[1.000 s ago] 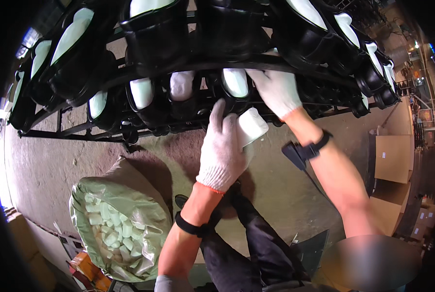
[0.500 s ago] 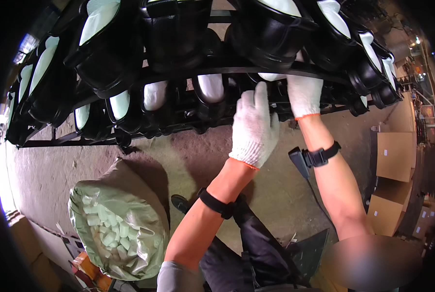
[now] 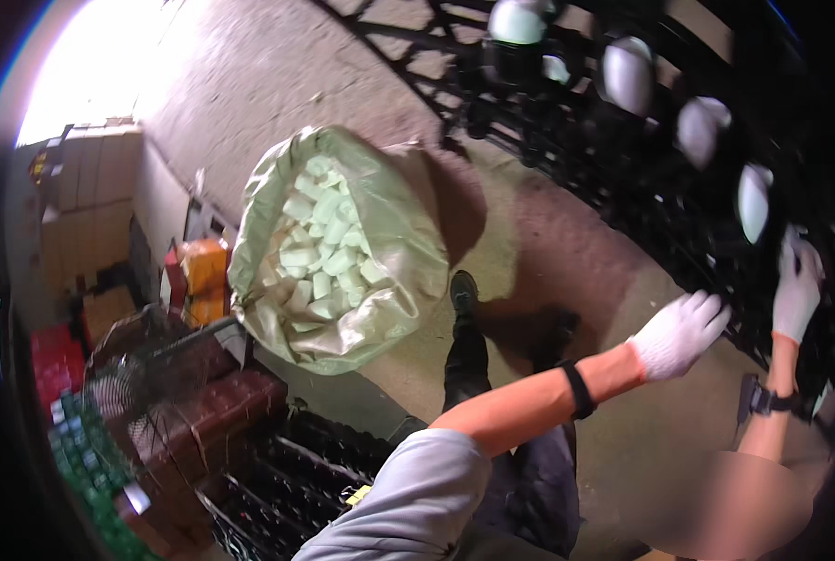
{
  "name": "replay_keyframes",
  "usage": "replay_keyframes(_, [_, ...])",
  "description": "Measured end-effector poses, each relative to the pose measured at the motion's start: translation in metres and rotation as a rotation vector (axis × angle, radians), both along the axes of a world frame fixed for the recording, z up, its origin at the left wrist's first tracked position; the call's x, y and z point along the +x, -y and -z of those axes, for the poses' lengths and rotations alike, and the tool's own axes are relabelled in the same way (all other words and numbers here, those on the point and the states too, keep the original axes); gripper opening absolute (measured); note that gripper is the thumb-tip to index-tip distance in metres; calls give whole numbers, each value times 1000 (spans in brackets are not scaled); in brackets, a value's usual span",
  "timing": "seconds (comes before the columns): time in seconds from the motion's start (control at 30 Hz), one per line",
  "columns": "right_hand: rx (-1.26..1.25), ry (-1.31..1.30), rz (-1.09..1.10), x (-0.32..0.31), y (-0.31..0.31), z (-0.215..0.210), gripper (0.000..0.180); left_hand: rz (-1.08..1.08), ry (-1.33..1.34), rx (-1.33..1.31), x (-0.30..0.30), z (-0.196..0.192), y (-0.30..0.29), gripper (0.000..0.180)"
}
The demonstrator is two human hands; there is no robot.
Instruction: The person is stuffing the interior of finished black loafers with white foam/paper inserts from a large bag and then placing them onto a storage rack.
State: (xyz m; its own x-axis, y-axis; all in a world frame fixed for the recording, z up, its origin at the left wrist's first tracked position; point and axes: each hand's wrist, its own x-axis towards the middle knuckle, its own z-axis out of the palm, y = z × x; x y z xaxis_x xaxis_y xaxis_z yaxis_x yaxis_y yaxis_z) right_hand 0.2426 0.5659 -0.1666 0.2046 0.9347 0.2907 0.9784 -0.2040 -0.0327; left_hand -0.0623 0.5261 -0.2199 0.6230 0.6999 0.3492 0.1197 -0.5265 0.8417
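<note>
The far left of the frame is overexposed at the top and dark at the rim, so the stacked cardboard boxes (image 3: 85, 201) and the red crate (image 3: 57, 360) at the left edge are hard to read. Below them a wire fan guard (image 3: 146, 374) and a dark crate (image 3: 291, 486) are partly cut off by the lower edge. In the upper middle a large clear bag (image 3: 342, 248) stands open on the concrete floor (image 3: 277, 84), filled with pale foam pieces (image 3: 319, 252); its far side is folded over. A dark shoe (image 3: 464, 292) shows just right of the bag, the leg beneath it half covered by the grey sleeve (image 3: 417, 496).

The left hand (image 3: 679, 332), in a white knit glove, sits at centre right, reaching toward the black rack (image 3: 623, 168); its fingers (image 3: 712, 313) are loosely spread and hold nothing, with the tips at or just short of the rack's bars, blurred. The rack runs down the upper right, carrying black boots with white fillers (image 3: 628, 75) in their tops; most of the boots merge into shadow. The right hand (image 3: 796, 285), also gloved, lies at the right edge against the rack; whether its fingers are closed on anything I cannot tell, since blur and darkness hide them.
</note>
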Motion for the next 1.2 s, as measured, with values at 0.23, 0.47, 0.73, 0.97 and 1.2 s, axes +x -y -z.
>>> replay_keyframes(0.23, [-88, 215, -28, -77, 11, -24, 43, -869, -351, 9, -350, 109, 39, 37])
replay_keyframes(0.47, [-16, -554, -355, -480, 37, 79, 25, -1234, -1271, -329, -724, 238, -8, 87])
replay_keyframes(0.73, [-1366, -917, -261, -943, -82, 318, 87, -900, -1505, -599, -861, 310, -7, 73])
replay_keyframes(0.97, [-664, -1030, -37, -1042, -73, 444, 65, -1072, -278, -583, -832, 272, -25, 57])
replay_keyframes(1.2, [-455, -1221, -182, -918, -20, 357, 50, -504, -673, -847, -831, 345, -183, 84])
